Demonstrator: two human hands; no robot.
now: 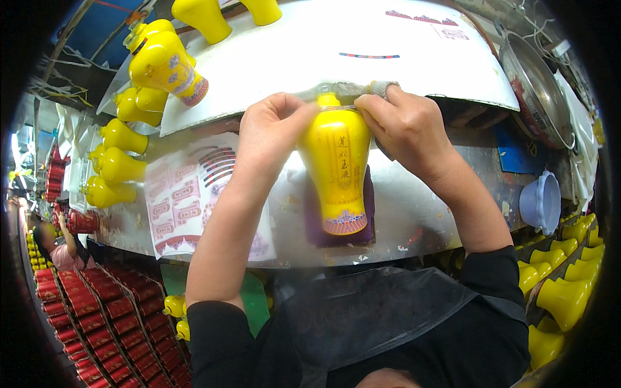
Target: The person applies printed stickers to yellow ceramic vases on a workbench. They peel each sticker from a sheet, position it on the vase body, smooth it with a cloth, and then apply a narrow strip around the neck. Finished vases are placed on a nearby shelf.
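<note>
Black apron (381, 310), bottom centre. Both hands, left (275, 126) and right (404, 126), pinch yellow bottle's (337, 171) neck band; judged risk: slipping fingers wrinkle it.

Vase (337, 169) at frame centre was bright yellow w/ dark vertical characters down its body & a red-blue-white patterned band round its base. It lay on a purple cloth (370, 227). Worktop (414, 213) was dull silver-grey, scuffed. Decal sheet (184, 200) at centre left was white w/ red & dark printed motifs. Board (310, 58) across upper frame was white w/ small red-blue strips. More vases (119, 165) at left were plain yellow. Boxes (103, 310) at lower left were red. Bowl (542, 202) at right edge was pale lilac. Sleeves (482, 304) were black.
</note>
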